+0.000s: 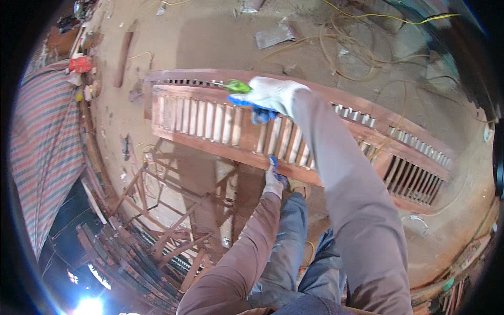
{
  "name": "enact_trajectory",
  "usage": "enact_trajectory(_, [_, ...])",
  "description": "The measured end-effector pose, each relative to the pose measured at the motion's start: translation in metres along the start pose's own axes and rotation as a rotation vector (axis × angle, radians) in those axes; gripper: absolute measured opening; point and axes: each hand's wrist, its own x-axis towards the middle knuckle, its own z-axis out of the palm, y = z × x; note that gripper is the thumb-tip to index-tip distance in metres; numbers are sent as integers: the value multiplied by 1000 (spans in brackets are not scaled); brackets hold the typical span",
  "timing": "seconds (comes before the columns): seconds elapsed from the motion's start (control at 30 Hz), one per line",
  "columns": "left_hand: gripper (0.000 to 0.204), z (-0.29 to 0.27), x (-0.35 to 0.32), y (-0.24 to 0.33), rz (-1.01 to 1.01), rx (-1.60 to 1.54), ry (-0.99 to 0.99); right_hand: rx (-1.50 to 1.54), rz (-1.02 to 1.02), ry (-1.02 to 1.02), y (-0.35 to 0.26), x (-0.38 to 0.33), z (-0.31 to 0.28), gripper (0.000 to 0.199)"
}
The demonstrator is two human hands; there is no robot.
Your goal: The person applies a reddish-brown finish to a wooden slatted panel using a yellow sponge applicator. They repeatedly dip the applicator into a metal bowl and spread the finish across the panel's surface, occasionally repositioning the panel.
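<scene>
A long reddish-brown wooden louvred frame (210, 123) lies flat on a metal stand, running from the upper left toward the lower right, its pale slats set in rows between dark rails. A green-handled tool (234, 86) rests tilted above its far rail.

Two gloved hands meet one long slatted wooden frame (220, 123): the right hand (270, 94) on its far rail, the left hand (274, 181) on its near rail. One green-handled tool (234, 86) sits in the right hand.
</scene>
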Motion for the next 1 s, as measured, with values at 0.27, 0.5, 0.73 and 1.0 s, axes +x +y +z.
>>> enact_trajectory(0.27, [50,3,-23,17,-69,188,-40,99,515,477,191,-290,-33,48])
enact_trajectory(0.5, [30,-8,-14,15,-103,184,-145,165,1264,1023,366,-617,-51,54])
enact_trajectory(0.73, [43,62,-82,42,18,383,56,971,1034,1233,414,-738,170,29])
enact_trajectory(1.0, [31,208,-136,104,39,594,-67,991,499,1100,348,-603,325,40])
